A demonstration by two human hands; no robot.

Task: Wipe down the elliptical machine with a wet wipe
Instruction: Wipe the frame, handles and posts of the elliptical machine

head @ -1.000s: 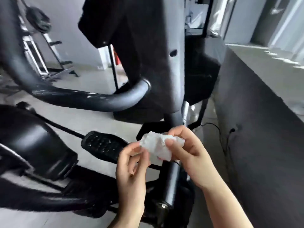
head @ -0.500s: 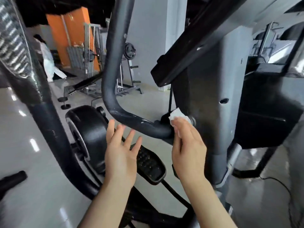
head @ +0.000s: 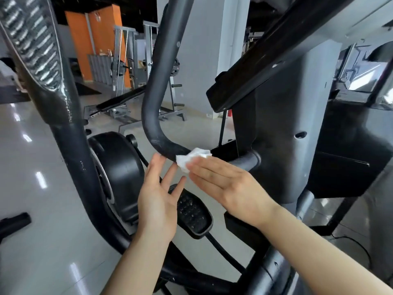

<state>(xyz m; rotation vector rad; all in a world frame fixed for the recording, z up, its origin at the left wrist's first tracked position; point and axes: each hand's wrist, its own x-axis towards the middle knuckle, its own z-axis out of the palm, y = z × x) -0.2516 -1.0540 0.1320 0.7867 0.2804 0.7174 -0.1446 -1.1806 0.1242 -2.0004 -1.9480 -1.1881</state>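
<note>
Right hand [head: 225, 184] presses wet wipe [head: 192, 157] w/ flat fingers on curved bar [head: 157, 124] at frame center; left hand [head: 158, 199] open, holding nothing. Risk: unpinched wipe may slip off the bend.

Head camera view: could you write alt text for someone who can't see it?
A person's right hand presses a white wet wipe with straight fingers against the curved dark handlebar of an elliptical machine. The left hand hovers open beside it, above a studded pedal, in a gym.
</note>
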